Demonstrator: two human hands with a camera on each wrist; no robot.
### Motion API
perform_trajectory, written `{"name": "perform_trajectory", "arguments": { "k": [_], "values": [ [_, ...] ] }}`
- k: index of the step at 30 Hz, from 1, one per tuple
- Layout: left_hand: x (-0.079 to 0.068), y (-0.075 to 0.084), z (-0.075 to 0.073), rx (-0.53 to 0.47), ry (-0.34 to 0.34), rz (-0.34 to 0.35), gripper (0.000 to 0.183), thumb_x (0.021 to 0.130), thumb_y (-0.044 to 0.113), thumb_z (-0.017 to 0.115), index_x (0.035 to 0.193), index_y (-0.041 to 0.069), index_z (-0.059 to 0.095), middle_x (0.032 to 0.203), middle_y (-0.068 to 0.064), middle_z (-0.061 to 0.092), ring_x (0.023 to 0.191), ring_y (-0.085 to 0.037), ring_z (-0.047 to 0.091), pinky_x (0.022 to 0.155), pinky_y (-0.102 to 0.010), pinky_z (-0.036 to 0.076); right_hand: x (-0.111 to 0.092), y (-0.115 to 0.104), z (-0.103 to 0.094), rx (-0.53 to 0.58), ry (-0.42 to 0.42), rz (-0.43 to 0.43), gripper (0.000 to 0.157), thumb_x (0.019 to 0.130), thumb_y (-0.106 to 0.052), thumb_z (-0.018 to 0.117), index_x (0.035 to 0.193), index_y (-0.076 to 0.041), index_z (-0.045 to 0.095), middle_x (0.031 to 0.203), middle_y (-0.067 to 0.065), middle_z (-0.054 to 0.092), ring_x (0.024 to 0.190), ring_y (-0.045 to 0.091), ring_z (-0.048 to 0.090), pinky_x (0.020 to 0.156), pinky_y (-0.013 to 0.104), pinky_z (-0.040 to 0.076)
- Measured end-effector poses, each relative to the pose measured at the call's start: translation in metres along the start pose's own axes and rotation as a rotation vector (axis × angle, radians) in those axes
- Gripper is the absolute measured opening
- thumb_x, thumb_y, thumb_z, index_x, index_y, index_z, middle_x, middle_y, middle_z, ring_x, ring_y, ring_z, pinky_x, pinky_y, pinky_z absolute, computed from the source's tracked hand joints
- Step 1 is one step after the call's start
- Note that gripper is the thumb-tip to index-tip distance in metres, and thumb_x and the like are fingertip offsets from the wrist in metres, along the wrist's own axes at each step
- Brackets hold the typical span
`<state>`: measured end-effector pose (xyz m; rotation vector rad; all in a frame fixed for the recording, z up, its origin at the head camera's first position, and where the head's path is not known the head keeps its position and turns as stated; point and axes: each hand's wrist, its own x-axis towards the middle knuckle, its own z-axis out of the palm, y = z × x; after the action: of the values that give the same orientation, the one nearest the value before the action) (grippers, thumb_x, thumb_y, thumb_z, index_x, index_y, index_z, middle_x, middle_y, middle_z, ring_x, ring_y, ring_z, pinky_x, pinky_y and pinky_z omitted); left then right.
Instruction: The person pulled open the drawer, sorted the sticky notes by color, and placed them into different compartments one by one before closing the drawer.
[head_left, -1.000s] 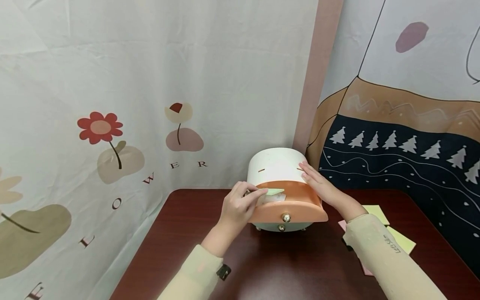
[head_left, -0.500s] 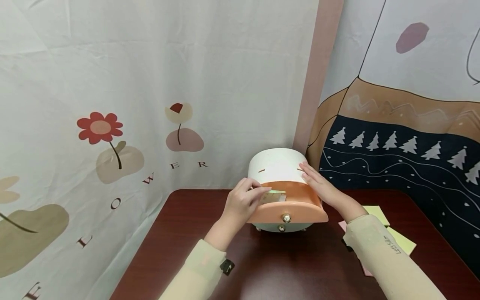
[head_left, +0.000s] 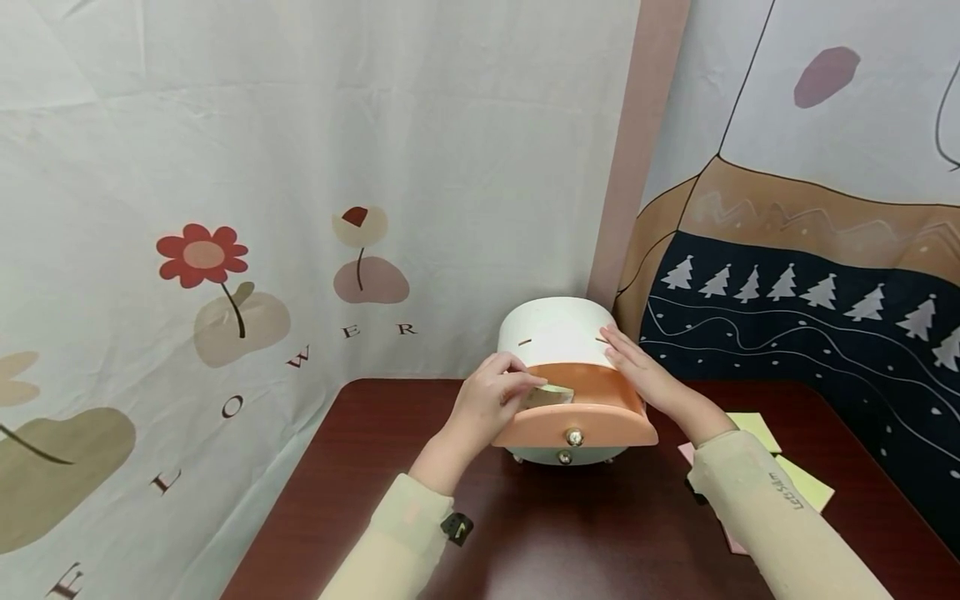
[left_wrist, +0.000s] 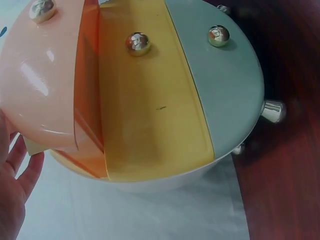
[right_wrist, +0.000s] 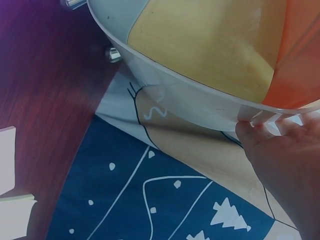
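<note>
A rounded white drawer box (head_left: 557, 325) stands at the back of the table, its peach top drawer (head_left: 525, 427) pulled out. My left hand (head_left: 483, 402) pinches a pale green sticky note (head_left: 555, 388) over the drawer's left side. Part of that sticky note (left_wrist: 35, 146) shows between thumb and fingers in the left wrist view. Pale paper lies in the drawer, partly hidden by the hand. With fingers extended, my right hand (head_left: 647, 373) rests on the box's right side. The yellow drawer (left_wrist: 150, 100) and grey-green drawer (left_wrist: 225, 85) below are closed.
Yellow sticky notes (head_left: 806, 482) and a pink one (head_left: 733, 543) lie on the dark red table (head_left: 585, 533) at the right, partly under the right sleeve (head_left: 772, 492). Printed curtains (head_left: 450, 167) hang behind the table.
My left hand has shifted slightly right and the sticky note has gone lower, toward the inside of the drawer. My right hand has stayed on the box.
</note>
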<state>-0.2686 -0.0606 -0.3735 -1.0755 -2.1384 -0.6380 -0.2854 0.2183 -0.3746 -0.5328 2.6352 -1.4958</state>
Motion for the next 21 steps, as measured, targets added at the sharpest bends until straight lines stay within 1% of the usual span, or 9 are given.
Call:
{"name": "perform_trajectory", "arguments": {
  "k": [5, 8, 13, 18, 21],
  "values": [
    [0.0006, 0.0002, -0.0011, -0.015, -0.058, -0.029, 0.027, 0.079, 0.002, 0.075, 0.095, 0.024, 0.077, 0.089, 0.009, 0.059, 0.086, -0.008, 0.051, 0.065, -0.017, 0.044, -0.0004, 0.0001, -0.0004, 0.000, -0.001, 0.001, 0.059, 0.104, -0.036, 0.031, 0.152, -0.007, 0.015, 0.160, 0.013, -0.005, 0.145, 0.038, -0.005, 0.109, 0.068, 0.001],
    [0.0005, 0.0002, -0.0013, -0.044, -0.076, -0.043, 0.027, 0.078, 0.001, 0.075, 0.094, 0.023, 0.077, 0.089, 0.008, 0.060, 0.088, -0.009, 0.052, 0.067, -0.018, 0.045, 0.0002, 0.0006, -0.0003, 0.003, 0.001, 0.000, 0.059, 0.104, -0.036, 0.032, 0.152, -0.007, 0.015, 0.160, 0.013, -0.005, 0.145, 0.038, -0.005, 0.110, 0.068, 0.001],
    [0.0001, 0.0003, -0.0005, -0.104, -0.103, -0.068, 0.028, 0.080, -0.002, 0.071, 0.097, 0.020, 0.076, 0.092, 0.006, 0.064, 0.091, -0.011, 0.055, 0.074, -0.022, 0.048, 0.0002, 0.0003, -0.0003, 0.012, 0.000, -0.002, 0.059, 0.104, -0.035, 0.032, 0.152, -0.006, 0.015, 0.160, 0.013, -0.006, 0.145, 0.037, -0.005, 0.110, 0.067, 0.001],
    [0.0007, -0.0003, 0.0007, -0.201, -0.119, -0.093, 0.028, 0.083, -0.004, 0.068, 0.102, 0.015, 0.074, 0.099, 0.002, 0.068, 0.096, -0.012, 0.061, 0.081, -0.026, 0.051, -0.0005, -0.0004, -0.0004, 0.008, -0.004, -0.002, 0.059, 0.104, -0.035, 0.032, 0.152, -0.007, 0.015, 0.160, 0.013, -0.006, 0.145, 0.038, -0.005, 0.109, 0.068, 0.001],
    [0.0003, -0.0002, 0.0003, -0.208, -0.113, -0.109, 0.028, 0.084, -0.004, 0.067, 0.104, 0.015, 0.073, 0.102, 0.002, 0.068, 0.100, -0.014, 0.061, 0.085, -0.028, 0.052, -0.0002, -0.0003, -0.0003, 0.002, -0.002, 0.000, 0.059, 0.104, -0.035, 0.032, 0.152, -0.007, 0.015, 0.160, 0.013, -0.006, 0.145, 0.038, -0.005, 0.109, 0.068, 0.001]
  ]
}}
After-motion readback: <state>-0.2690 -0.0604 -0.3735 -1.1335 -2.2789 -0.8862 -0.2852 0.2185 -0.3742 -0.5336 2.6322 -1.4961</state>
